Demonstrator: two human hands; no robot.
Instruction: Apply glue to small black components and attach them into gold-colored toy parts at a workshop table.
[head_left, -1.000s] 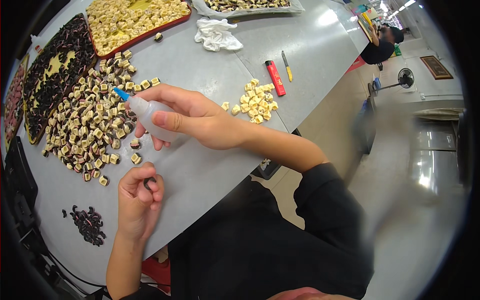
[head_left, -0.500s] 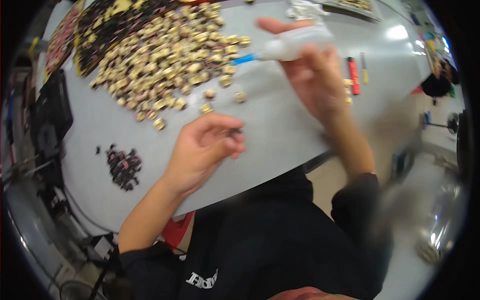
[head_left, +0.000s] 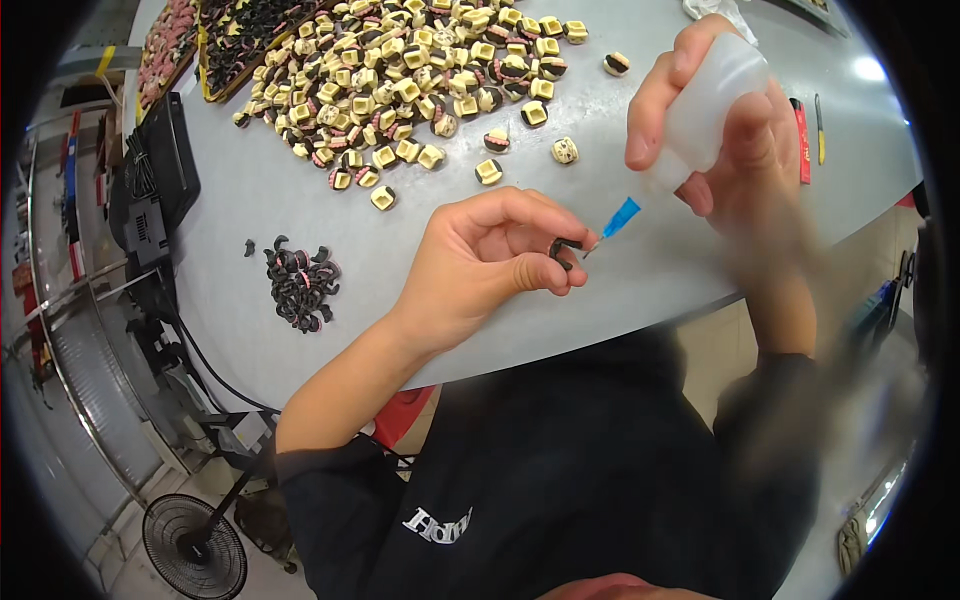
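Between thumb and fingers, my left hand [head_left: 490,250] pinches a small black curved piece [head_left: 562,252]. My right hand [head_left: 735,150] is wrapped round a translucent white squeeze bottle [head_left: 712,100], tilted downward. Its blue needle tip [head_left: 621,216] points at the curved piece; whether the metal end touches it I cannot tell. Left of my left hand lies a small pile of similar black curved pieces [head_left: 300,288], some with pink. Beyond my hands spreads a large heap of small cream, black and pink parts [head_left: 400,85], many with square hollows.
Trays of pink and black pieces [head_left: 255,45] stand at the far left. A red tool [head_left: 802,140] and a thin yellow tool [head_left: 820,128] lie to the right. White crumpled tissue [head_left: 718,12] sits at the back. Black equipment [head_left: 165,170] borders the table's left edge; a fan [head_left: 195,548] stands below.
The bottle has swung from pointing left over the heap to tilting down, its needle now close to my left hand. The curved piece is more plainly visible. The whole view has shifted.
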